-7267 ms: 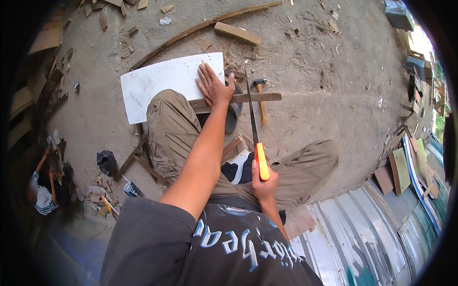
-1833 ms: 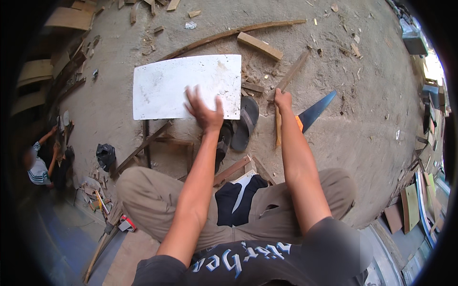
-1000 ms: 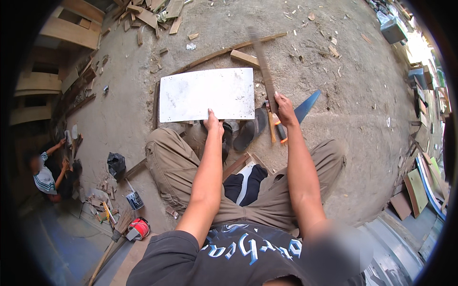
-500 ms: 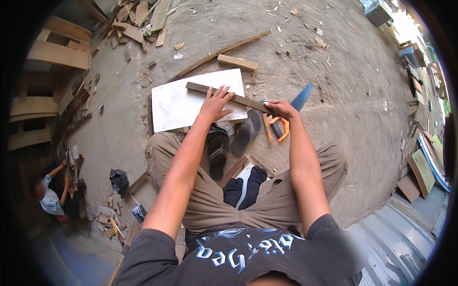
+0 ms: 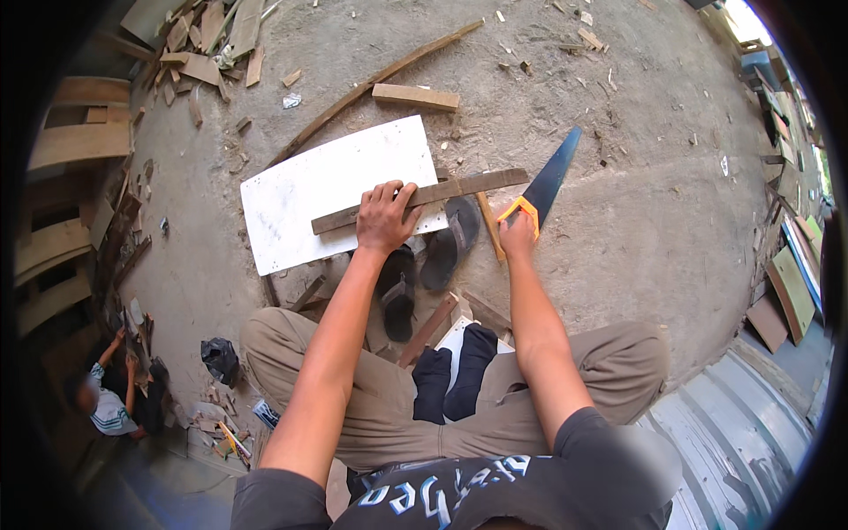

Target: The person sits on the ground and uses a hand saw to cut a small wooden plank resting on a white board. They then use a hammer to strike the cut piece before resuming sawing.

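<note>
My left hand (image 5: pixel 385 217) is closed over a brown wooden strip (image 5: pixel 473 184), pressing it down on a white board (image 5: pixel 331 181). The strip lies slantwise, and its right end sticks out past the board's edge. To the right, my right hand (image 5: pixel 518 231) grips the orange handle of a handsaw (image 5: pixel 553 179). Its blue blade points away from me and a little right, beyond the strip's right end. A hammer-like tool with a wooden handle (image 5: pixel 489 226) lies between the strip and the saw; its head is hidden under the strip.
Dark sandals (image 5: pixel 450 243) sit against the board's near edge. Beyond it lie a short wood block (image 5: pixel 415 96) and a long thin stick (image 5: pixel 371 84). Scrap wood (image 5: pixel 212 44) is heaped at the far left. Another person (image 5: pixel 110 402) crouches at the left by a black plastic bag (image 5: pixel 219 360).
My right hand has let go of the strip's right end and taken hold of the handsaw, lifting it. The strip has turned, its right end now farther away. My left hand has stayed on it.
</note>
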The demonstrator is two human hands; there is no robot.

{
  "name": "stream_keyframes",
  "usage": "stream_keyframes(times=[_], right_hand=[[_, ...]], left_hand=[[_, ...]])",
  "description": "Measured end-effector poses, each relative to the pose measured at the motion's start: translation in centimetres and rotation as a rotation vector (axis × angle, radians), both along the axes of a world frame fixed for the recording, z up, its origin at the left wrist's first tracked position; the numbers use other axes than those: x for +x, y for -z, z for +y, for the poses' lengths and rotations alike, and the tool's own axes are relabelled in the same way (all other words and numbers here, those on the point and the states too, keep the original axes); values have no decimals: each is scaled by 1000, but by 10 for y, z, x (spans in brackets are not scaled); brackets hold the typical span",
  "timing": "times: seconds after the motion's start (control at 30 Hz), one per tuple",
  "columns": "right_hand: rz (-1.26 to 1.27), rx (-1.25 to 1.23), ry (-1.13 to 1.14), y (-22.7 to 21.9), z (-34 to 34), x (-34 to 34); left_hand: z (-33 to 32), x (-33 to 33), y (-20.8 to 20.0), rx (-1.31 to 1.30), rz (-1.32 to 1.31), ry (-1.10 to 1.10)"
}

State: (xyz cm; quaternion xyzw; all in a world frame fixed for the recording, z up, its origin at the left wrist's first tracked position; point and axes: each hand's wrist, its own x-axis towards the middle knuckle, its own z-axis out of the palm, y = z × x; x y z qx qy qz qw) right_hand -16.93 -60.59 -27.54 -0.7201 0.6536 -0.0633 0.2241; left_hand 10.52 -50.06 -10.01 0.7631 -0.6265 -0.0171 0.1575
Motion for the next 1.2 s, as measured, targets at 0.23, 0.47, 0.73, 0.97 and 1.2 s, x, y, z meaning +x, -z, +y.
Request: stream_keyframes(times=[0.23,0.47,0.73,0.97,1.2], right_hand=[[203,146,-81,18,15,-3],[298,336,-273,25,-12,-17],[-288,295,116,-64,-9,4],[-414,17,674,-157,-35,24],[-1002,-42,704,-269,6,28]], left_hand=[[7,-2,2,-2,-2,-47],[7,0,3,36,17,-66],[-5,-1,5,123,31,-100],[-12,-3,4,130,40,-95],[-29,-11,-4,295,204,-370]])
